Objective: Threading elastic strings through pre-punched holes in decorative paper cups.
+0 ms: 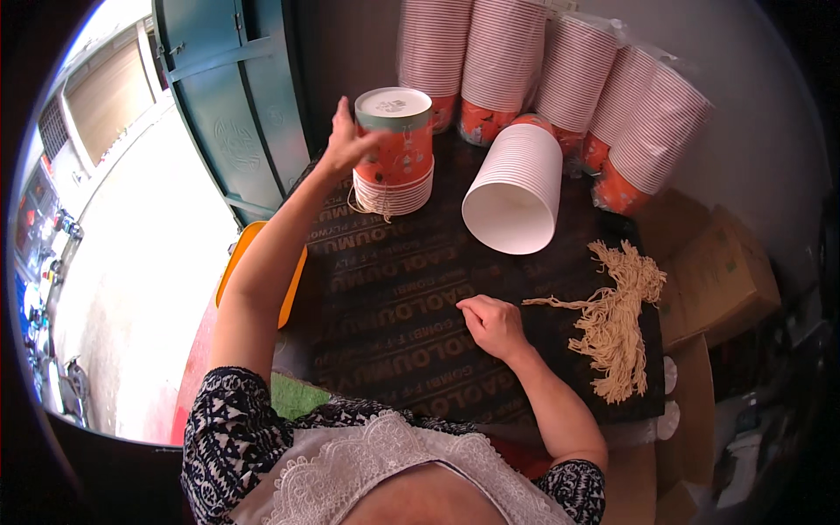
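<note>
My left hand (352,144) is at the left side of a short stack of upside-down orange paper buckets (398,157), its thumb and fingers spread apart. The top bucket shows a white base and a green band; strings hang near the white rims at the bottom. Whether the hand touches the stack is hard to tell. My right hand (496,325) rests on the dark tabletop with its fingers curled in, and nothing shows in it. Between that hand and the table's right edge lies a bundle of beige strings (612,324), one strand trailing towards the hand.
Nested white buckets (516,192) lie on their side, mouths facing me. Behind them stand several plastic-wrapped bucket stacks (499,57) along the grey wall. Cardboard boxes (726,271) sit beyond the right edge. A yellow-orange plastic edge (293,284) and a green metal door (232,105) are on the left.
</note>
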A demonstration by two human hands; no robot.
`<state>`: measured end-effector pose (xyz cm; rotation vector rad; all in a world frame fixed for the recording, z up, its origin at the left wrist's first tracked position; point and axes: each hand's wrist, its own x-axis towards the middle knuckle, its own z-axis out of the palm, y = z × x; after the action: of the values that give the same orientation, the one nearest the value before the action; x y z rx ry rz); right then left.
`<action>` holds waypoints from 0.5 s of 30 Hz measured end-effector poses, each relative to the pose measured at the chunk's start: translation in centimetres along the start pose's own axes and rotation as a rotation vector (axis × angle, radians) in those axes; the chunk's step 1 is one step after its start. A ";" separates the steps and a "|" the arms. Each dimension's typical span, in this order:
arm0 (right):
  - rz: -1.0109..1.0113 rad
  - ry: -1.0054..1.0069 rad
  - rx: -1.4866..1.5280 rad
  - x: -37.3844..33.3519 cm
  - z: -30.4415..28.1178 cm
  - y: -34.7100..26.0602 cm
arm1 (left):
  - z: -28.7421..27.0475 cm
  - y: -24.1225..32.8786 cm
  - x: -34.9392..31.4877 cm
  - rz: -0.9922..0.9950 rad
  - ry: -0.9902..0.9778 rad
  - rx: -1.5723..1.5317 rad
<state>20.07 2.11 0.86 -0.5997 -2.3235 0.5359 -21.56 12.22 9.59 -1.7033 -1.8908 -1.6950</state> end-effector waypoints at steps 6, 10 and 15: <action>0.015 0.010 -0.007 0.0 -0.2 0.4 | -0.6 3.8 6.5 0.321 -0.119 0.541; 0.050 -0.030 -0.037 -0.4 -0.9 0.9 | 3.3 8.9 8.6 0.345 -0.451 0.875; 0.018 -0.048 -0.016 -0.1 -0.2 0.2 | 4.4 7.2 9.6 0.120 -0.558 0.823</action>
<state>20.34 2.27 0.85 -0.6225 -2.3720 0.5464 -17.42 19.94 18.93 -1.9111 -2.1579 -0.2647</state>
